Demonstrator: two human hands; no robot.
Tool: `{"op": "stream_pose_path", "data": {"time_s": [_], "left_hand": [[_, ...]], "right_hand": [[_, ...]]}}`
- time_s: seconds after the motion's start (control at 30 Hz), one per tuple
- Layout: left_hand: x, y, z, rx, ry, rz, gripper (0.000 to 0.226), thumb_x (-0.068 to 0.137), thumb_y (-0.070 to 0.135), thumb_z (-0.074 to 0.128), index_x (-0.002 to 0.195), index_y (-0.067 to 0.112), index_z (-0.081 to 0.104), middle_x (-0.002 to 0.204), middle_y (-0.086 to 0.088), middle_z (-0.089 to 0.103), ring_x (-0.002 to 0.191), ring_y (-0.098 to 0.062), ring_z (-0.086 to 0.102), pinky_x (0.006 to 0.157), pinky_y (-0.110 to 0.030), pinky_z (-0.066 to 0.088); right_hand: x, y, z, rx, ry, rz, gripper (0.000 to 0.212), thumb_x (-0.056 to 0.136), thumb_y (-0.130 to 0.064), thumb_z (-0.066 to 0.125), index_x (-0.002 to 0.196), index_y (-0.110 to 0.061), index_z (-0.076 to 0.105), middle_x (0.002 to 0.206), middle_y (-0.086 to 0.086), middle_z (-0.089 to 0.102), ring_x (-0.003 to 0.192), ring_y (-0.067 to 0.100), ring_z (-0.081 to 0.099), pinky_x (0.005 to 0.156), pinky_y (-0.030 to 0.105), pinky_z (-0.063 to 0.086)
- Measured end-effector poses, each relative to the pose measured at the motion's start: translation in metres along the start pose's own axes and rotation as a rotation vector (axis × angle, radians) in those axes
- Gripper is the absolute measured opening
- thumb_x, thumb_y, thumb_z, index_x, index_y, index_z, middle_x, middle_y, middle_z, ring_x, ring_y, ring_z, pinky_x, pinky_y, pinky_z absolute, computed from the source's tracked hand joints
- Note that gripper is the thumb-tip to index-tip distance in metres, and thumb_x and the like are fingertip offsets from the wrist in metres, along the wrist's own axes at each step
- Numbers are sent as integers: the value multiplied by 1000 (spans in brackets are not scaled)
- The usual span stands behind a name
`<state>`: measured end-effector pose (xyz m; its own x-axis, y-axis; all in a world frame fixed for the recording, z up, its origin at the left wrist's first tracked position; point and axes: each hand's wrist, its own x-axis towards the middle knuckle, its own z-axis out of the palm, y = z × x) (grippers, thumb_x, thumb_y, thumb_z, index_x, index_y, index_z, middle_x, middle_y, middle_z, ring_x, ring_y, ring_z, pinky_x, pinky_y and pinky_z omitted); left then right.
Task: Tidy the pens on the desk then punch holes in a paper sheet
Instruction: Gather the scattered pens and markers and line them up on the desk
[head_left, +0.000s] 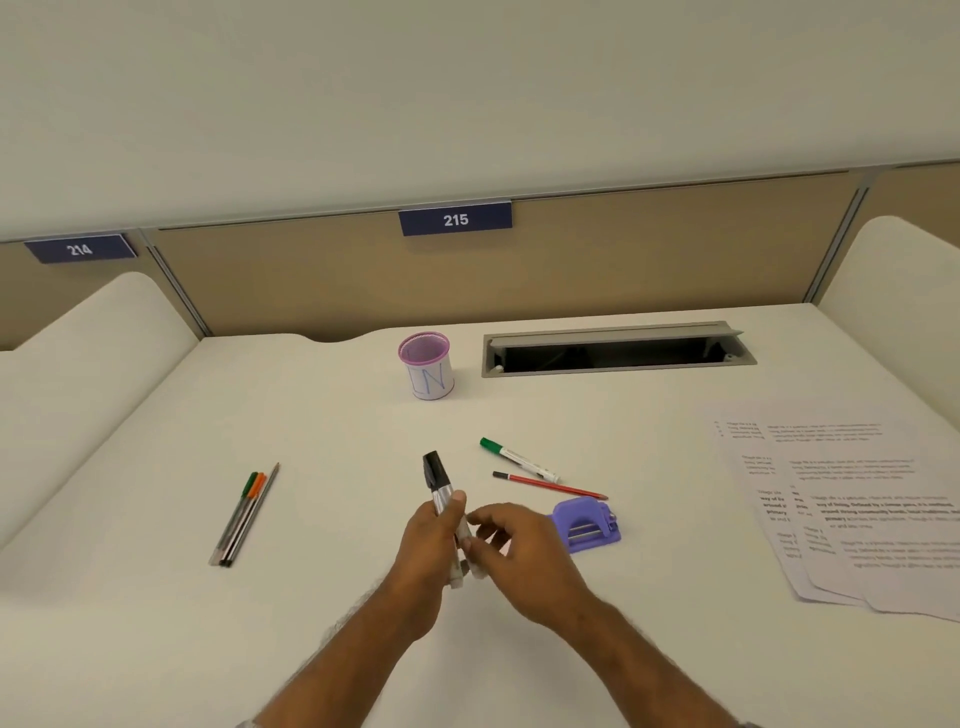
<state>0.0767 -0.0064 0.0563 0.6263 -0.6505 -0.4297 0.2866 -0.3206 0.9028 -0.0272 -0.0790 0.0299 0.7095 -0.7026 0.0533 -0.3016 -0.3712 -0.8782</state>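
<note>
At the left of the frame, a bundle of thin pens with green and orange caps (244, 514) lies on the white desk (337, 415), its long axis going from lower left to upper right, and a pink mesh pen cup wrapped in white paper (427, 366) stands upright at the upper centre. In the centre, the left hand (431, 545) grips black-capped markers with silver barrels (441, 493), caps pointing up and slightly left, while the right hand (511, 545) touches their lower end with loosely curled fingers. To the right lie a green-capped white marker (519, 460) and a red pencil (550, 486), both slanting from upper left down to lower right, then a purple plastic hole punch (589, 525) just beside the right hand, and printed paper sheets (852, 509) at the right edge.
</note>
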Motion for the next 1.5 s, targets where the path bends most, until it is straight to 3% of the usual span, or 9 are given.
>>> {"op": "stream_pose_path", "data": {"time_s": [0.1, 0.17, 0.23, 0.37, 0.6, 0.93, 1.07, 1.3, 1.5], "left_hand": [[7, -2, -18, -113, -5, -24, 24, 101, 34, 51, 107, 12, 57, 94, -10, 62, 84, -26, 63, 79, -49, 55], [11, -5, -28, -170, -16, -36, 23, 102, 29, 51, 106, 6, 55, 90, -11, 63, 77, -26, 65, 75, -50, 58], [15, -7, -38, -192, -32, -45, 21, 103, 26, 50, 103, 6, 53, 83, -9, 62, 65, -23, 63, 65, -43, 59], [25, -10, -56, -182, -30, -53, 12, 104, 23, 48, 98, 12, 50, 71, -2, 53, 50, -13, 45, 46, -27, 42], [42, -14, -80, -163, -23, -69, 13, 103, 26, 48, 97, 16, 52, 71, 1, 50, 45, -9, 39, 44, -23, 33], [49, -6, -94, -197, -13, -78, 23, 105, 32, 41, 103, 13, 55, 76, -2, 50, 48, -12, 40, 46, -24, 35], [49, -1, -98, -203, -31, -73, 26, 106, 32, 38, 104, 12, 54, 79, -4, 50, 51, -13, 41, 49, -26, 36], [52, 7, -96, -81, -51, 16, 31, 102, 41, 46, 104, 12, 55, 81, -2, 55, 54, -14, 44, 50, -26, 38], [46, 6, -97, 289, -116, 260, 51, 68, 65, 75, 92, 24, 54, 73, 13, 63, 59, -1, 50, 52, -15, 40]], "right_hand": [[18, 5, -8, -206, 34, -27, 25, 88, -37, 62, 111, -28, 65, 97, -12, 64, 85, 5, 57, 82, 26, 50], [34, 10, -18, -313, 73, 8, 23, 91, -28, 60, 111, -21, 67, 104, -4, 66, 93, 11, 57, 90, 32, 47], [51, 16, -29, -448, 102, 62, 22, 92, -22, 55, 110, -19, 68, 107, 1, 67, 101, 19, 59, 90, 33, 46], [79, 29, -50, -709, 114, 270, 22, 88, -17, 55, 106, -18, 68, 109, 4, 68, 102, 26, 61, 86, 34, 51], [102, 36, -53, -869, -55, 524, 22, 86, -17, 58, 107, -12, 60, 115, 8, 66, 106, 26, 61, 85, 32, 49], [113, 14, -58, -1177, -96, 383, 20, 88, -17, 55, 107, -16, 61, 106, 2, 69, 93, 21, 65, 77, 28, 44], [117, -15, -66, -1110, -94, 311, 19, 89, -22, 63, 105, -14, 60, 90, 3, 62, 76, 15, 57, 74, 27, 49], [107, -69, -41, -759, -279, 153, 14, 87, -14, 66, 99, -14, 74, 95, 3, 70, 85, 18, 64, 83, 32, 55], [100, -83, -18, -585, -420, 36, 10, 83, -14, 71, 90, -17, 77, 81, -9, 69, 75, 10, 63, 62, 17, 44]]}}
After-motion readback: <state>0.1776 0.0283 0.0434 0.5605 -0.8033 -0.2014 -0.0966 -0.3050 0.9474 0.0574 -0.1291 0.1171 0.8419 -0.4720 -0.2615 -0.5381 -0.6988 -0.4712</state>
